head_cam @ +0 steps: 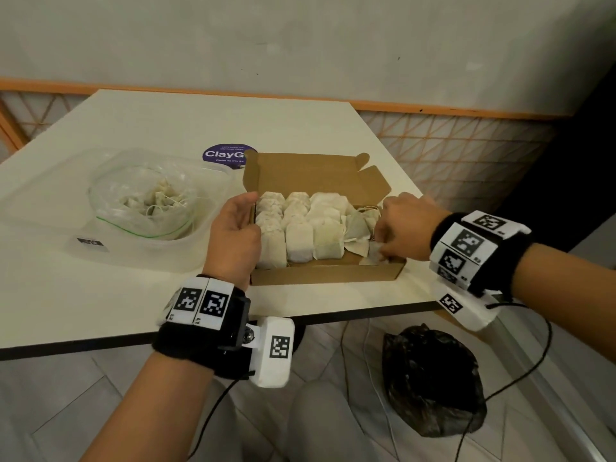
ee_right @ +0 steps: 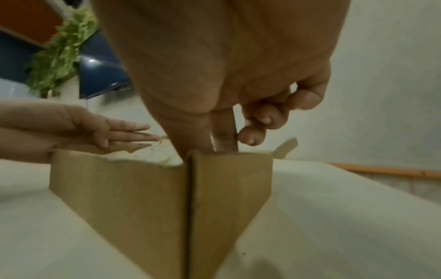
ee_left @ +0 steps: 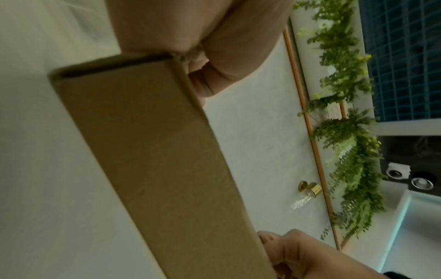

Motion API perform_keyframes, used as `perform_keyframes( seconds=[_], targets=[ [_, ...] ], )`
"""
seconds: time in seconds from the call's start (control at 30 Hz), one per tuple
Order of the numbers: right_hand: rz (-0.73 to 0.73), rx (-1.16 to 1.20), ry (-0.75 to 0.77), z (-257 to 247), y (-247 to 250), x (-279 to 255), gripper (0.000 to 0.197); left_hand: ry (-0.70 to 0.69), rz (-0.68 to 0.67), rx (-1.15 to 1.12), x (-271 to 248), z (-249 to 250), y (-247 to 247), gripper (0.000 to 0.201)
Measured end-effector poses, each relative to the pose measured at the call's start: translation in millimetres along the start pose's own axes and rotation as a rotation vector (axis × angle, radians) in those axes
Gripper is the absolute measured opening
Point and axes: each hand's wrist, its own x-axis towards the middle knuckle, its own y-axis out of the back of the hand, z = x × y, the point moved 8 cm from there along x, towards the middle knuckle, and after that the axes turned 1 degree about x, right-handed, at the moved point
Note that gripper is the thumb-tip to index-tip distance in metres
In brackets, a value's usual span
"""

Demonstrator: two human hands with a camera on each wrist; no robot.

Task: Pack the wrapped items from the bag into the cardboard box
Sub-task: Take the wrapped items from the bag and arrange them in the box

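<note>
An open cardboard box (head_cam: 326,273) sits mid-table, its lid flap standing up at the back. Rows of white wrapped items (head_cam: 300,228) fill it. My left hand (head_cam: 240,225) lies against the box's left wall, fingers straight over the edge, as the right wrist view shows (ee_right: 114,132). At the near right corner, thumb and forefinger of my right hand (head_cam: 386,241) reach into the box and pinch a wrapped item (head_cam: 375,253); the fingertips are hidden behind the wall (ee_right: 133,198). The clear bag (head_cam: 146,205) at left holds several more items.
The bag sits in a clear plastic tub (head_cam: 186,251). A purple round sticker (head_cam: 226,155) lies behind the box. The table's front edge (head_cam: 333,315) runs just below the box. A black plastic bag (head_cam: 433,378) and cables lie on the floor.
</note>
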Motion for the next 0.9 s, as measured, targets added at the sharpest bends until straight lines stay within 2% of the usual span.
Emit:
perform_keyframes(
  seconds=[0.1,0.23,0.3,0.37,0.43,0.53,0.57,0.67,0.7,0.77,0.9],
  targets=[
    [0.029,0.399,-0.062,17,4,-4,0.008,-0.024,-0.025,0.066,-2,9,-2,0.05],
    [0.112,1.015,-0.174,43,14,-12,0.014,-0.203,-0.114,0.211,-14,44,-15,0.045],
    [0.026,1.295,-0.2,38,6,-11,0.015,-0.275,-0.245,0.287,-22,60,-33,0.046],
    [-0.122,1.468,-0.179,20,-2,-8,0.012,-0.284,-0.423,0.395,-29,64,-54,0.05],
    [-0.249,1.55,-0.145,-2,-6,-7,0.01,-0.27,-0.533,0.481,-33,62,-68,0.048],
    [-0.305,1.578,-0.129,-25,-9,-6,0.012,-0.28,-0.522,0.468,-31,65,-72,0.017],
    [-0.26,1.534,-0.119,-28,-6,-5,0.014,-0.271,-0.505,0.447,-29,65,-70,0.01],
    [-0.006,1.256,-0.05,-28,16,-2,0.022,-0.193,-0.458,0.487,-18,58,-56,0.003],
    [0.039,1.199,-0.015,-32,23,-2,0.028,-0.164,-0.461,0.512,-16,55,-53,0.003],
    [0.026,1.193,0.046,-44,28,-1,0.031,-0.118,-0.453,0.539,-12,49,-48,0.007],
    [0.029,1.27,0.047,-55,31,6,0.006,-0.065,-0.37,0.495,-10,43,-37,0.008]
  ],
)
